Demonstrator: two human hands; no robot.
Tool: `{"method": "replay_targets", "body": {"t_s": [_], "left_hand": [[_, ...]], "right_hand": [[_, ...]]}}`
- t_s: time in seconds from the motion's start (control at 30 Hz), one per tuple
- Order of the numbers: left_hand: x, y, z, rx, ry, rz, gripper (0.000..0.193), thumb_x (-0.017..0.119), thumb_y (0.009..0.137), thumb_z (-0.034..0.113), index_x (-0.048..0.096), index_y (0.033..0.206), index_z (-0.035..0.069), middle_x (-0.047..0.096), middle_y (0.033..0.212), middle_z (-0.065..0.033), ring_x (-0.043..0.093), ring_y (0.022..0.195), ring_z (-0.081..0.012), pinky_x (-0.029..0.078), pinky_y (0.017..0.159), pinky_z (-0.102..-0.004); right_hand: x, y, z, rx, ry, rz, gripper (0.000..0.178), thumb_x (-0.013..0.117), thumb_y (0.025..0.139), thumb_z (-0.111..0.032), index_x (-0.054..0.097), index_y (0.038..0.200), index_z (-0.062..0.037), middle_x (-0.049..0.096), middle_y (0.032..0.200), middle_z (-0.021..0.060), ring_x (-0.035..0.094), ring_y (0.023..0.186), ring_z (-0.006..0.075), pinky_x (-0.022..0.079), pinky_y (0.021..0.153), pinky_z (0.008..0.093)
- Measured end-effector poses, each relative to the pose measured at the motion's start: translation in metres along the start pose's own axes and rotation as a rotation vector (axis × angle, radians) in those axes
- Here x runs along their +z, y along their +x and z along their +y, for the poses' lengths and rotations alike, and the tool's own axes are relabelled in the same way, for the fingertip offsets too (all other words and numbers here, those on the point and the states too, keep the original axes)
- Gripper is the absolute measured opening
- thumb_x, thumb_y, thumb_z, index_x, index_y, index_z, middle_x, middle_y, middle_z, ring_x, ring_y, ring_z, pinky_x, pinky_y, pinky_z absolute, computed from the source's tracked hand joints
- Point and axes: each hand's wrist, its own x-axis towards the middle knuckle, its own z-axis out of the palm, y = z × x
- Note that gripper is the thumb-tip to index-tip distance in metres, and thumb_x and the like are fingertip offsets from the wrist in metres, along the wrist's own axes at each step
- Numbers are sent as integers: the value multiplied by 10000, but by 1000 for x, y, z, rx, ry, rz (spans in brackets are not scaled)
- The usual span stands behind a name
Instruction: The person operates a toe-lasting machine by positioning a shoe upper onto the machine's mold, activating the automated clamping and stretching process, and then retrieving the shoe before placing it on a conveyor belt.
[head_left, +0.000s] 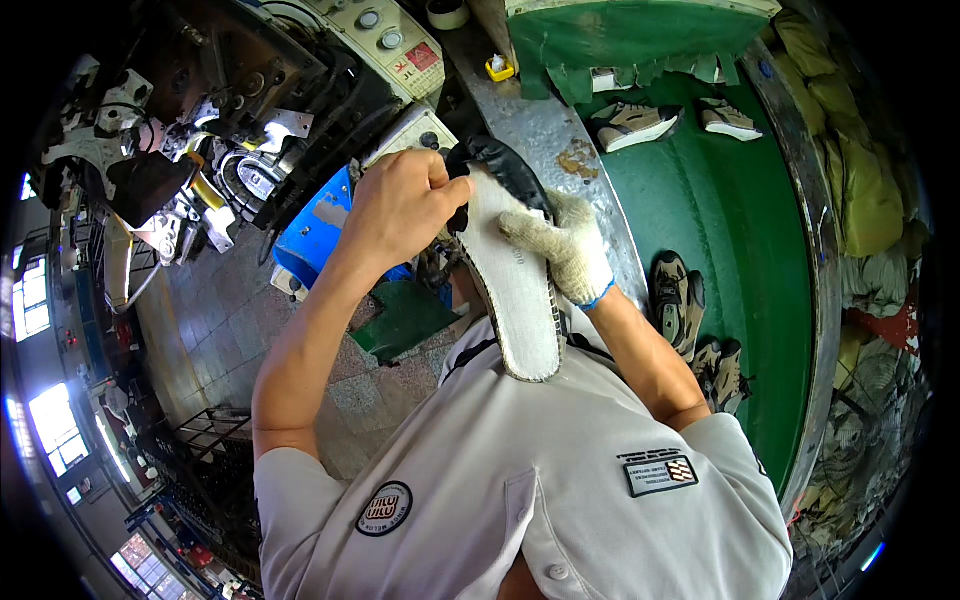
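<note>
A shoe upper (pixel 515 275) is held bottom side up in front of my chest, its whitish insole board showing and its heel end toward me. Loose black material (pixel 508 170) stands up around the toe end. My bare left hand (pixel 405 205) is closed on the black edge at the left of the toe, fingers curled in. On the other side, my right hand (pixel 565 245), in a knitted white glove, wraps the upper with its thumb lying on the insole board. The right fingers are mostly hidden beneath the shoe upper.
A machine with metal clamps (pixel 240 180) stands at the left, beside a control panel (pixel 390 40) and a blue bin (pixel 315 225). To the right, a metal ledge (pixel 540 125) borders a green bench (pixel 745 250) holding several shoes (pixel 678 300). A small yellow container (pixel 499 69) sits on the ledge.
</note>
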Motion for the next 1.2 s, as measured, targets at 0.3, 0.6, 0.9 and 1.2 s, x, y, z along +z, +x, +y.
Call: {"method": "replay_targets", "body": {"t_s": [0.3,0.6,0.9,1.2], "left_hand": [[-11,18,-16,82,-11,-294,290,648,865,179,634,650,-14,556,538,-50,506,453,-93,387,424,-296],[-16,16,-24,-170,-611,-417,337,638,920,175,625,636,-5,548,529,-33,454,388,-66,332,361,-231],[-10,13,-18,-47,-191,-339,376,696,922,226,631,646,-22,570,541,-42,472,402,-61,333,375,-228],[-12,15,-42,-170,-757,-389,265,676,869,101,662,658,-60,589,544,-89,439,362,-72,297,352,-207]], "right_hand": [[5,-2,-5,10,-49,-33,495,828,819,-302,680,1138,46,712,922,71,644,793,101,545,720,276],[-3,0,-7,2,-163,-80,523,837,819,-315,672,1154,50,712,931,57,638,793,101,537,724,281],[2,-2,-9,-10,-254,-55,533,819,815,-294,661,1200,40,716,980,72,638,825,103,540,746,283],[1,4,-9,8,-127,-127,525,809,813,-324,670,1152,52,704,962,71,630,831,118,533,767,297]]}}
